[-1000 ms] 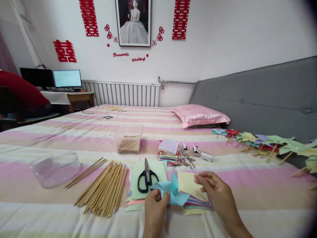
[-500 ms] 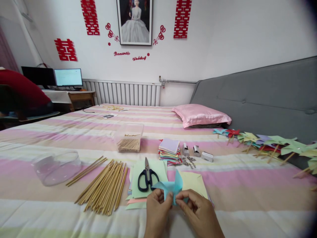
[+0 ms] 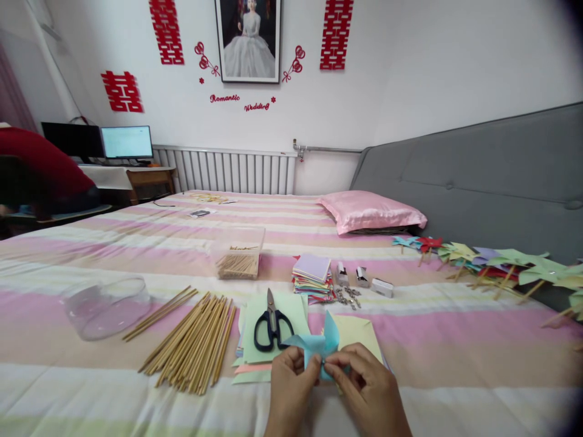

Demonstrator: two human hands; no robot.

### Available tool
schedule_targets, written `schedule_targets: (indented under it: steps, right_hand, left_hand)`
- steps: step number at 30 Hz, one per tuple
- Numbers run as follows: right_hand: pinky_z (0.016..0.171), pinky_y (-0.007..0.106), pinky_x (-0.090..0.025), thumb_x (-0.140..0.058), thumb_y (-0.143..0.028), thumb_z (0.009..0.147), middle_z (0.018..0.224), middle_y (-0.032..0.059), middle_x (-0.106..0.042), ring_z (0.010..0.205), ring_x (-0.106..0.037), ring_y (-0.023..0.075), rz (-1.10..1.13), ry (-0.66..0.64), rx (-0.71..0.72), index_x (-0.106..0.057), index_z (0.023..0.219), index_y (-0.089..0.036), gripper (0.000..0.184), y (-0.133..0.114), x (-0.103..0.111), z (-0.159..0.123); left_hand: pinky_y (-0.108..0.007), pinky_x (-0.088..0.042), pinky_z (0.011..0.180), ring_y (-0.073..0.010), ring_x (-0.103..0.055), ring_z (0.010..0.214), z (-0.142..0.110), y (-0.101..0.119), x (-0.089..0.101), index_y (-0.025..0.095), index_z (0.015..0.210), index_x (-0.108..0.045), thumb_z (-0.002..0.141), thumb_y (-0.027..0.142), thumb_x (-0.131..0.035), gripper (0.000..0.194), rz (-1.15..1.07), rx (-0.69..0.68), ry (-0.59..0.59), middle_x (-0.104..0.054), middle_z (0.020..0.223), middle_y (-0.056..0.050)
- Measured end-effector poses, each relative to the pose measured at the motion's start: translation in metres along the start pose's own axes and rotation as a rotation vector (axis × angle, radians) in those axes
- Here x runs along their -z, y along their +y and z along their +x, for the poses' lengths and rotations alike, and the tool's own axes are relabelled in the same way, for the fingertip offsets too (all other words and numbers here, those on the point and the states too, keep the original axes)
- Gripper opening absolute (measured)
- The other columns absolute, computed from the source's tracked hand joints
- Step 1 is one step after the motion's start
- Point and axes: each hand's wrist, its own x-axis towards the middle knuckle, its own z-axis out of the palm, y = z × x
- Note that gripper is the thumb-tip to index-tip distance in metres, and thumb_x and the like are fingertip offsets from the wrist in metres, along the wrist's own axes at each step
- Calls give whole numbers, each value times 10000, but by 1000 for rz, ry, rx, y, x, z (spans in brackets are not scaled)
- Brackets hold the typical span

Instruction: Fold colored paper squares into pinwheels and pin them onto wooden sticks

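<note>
Near the bed's front edge I have a light blue paper pinwheel (image 3: 317, 347) with its folded blades standing up. My left hand (image 3: 294, 379) is closed on its left side, thumb pressed near the centre. From the right, my right hand (image 3: 362, 379) pinches at the centre, its other fingers curled around the right side. A tiny dark bit shows at the right fingertips, too small to name. Just beyond lie dark-handled scissors (image 3: 273, 331) on green paper sheets (image 3: 298, 309), and a yellow paper sheet (image 3: 359, 334) partly under the right hand.
Wooden sticks (image 3: 195, 346) lie left, beside a clear plastic tub (image 3: 107, 309). Farther off are a box of sticks (image 3: 239, 264), stacked coloured squares (image 3: 312, 273), small boxes (image 3: 362, 277) and metal bits (image 3: 348, 296). Finished pinwheels (image 3: 496, 261) line the headboard. A person in red (image 3: 40, 164) sits far left.
The right fingertips have come closer to the left thumb at the pinwheel's centre, where a tiny dark bit now shows. The pinwheel has shifted slightly right.
</note>
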Motion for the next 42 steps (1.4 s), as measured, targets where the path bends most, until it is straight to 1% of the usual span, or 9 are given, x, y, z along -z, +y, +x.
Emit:
schedule_targets:
  steps: [4,8,16,20,25,29,38,40,42]
  right_hand:
    - [470,218,-370,-511,-327,849,692,15,-568,478,-472,117,-24,7,67,-653,740,-203,218,-3,0,0]
    - [460,222,-359,-497,-314,857,698,10,-563,451,-434,109,-67,-4,78,-643,747,-208,211,-6,0,-1]
    - [475,222,-365,-496,-332,854,709,6,-566,467,-440,114,-40,-18,11,-620,721,-210,218,-7,1,0]
    - [478,222,-368,-496,-350,847,702,4,-569,474,-452,118,-27,-54,-34,-625,719,-209,230,-7,3,1]
    - [478,223,-355,-507,-373,827,661,-4,-561,482,-438,126,10,-31,-83,-623,675,-207,253,-8,4,2]
    - [477,226,-343,-519,-381,816,644,-3,-555,486,-429,128,25,-43,-121,-616,660,-201,257,-7,3,2]
    - [470,236,-361,-518,-368,823,650,9,-568,484,-451,132,36,1,-88,-608,651,-199,257,-9,4,2]
    - [516,245,-390,-523,-355,819,668,18,-570,545,-497,150,21,31,-50,-605,649,-202,243,-9,3,2]
    - [634,273,-430,-554,-348,793,735,37,-595,691,-560,191,22,102,-24,-600,667,-205,197,-6,1,1]
  left_hand:
    - [-207,-431,437,-95,-511,438,2,-5,3,113,545,-585,559,238,-742,201,3,7,-16,-604,485,1]
    - [-205,-426,442,-90,-502,439,1,-6,4,113,544,-582,567,243,-739,205,10,7,-32,-590,483,6]
    - [-196,-384,428,-73,-433,416,2,-8,5,135,498,-532,573,249,-730,240,38,-18,-56,-500,436,42]
    - [-209,-378,451,-82,-439,437,1,-6,4,133,515,-534,581,281,-725,250,47,-22,-72,-506,460,28]
    - [-181,-286,423,-55,-360,414,0,-2,2,153,458,-462,553,287,-744,326,66,-44,-67,-419,417,63]
    - [-189,-265,420,-55,-336,410,0,-3,1,160,452,-452,561,316,-745,349,80,-52,-68,-401,411,67]
    - [-194,-244,427,-53,-296,413,1,-6,1,186,438,-385,542,371,-751,424,76,-63,-52,-336,417,87]
    - [-193,-260,425,-54,-301,405,1,-6,1,185,430,-393,531,383,-758,427,67,-59,-42,-339,408,88]
    - [-197,-293,430,-61,-337,403,0,-6,1,169,440,-447,529,399,-759,397,52,-48,-52,-387,408,74]
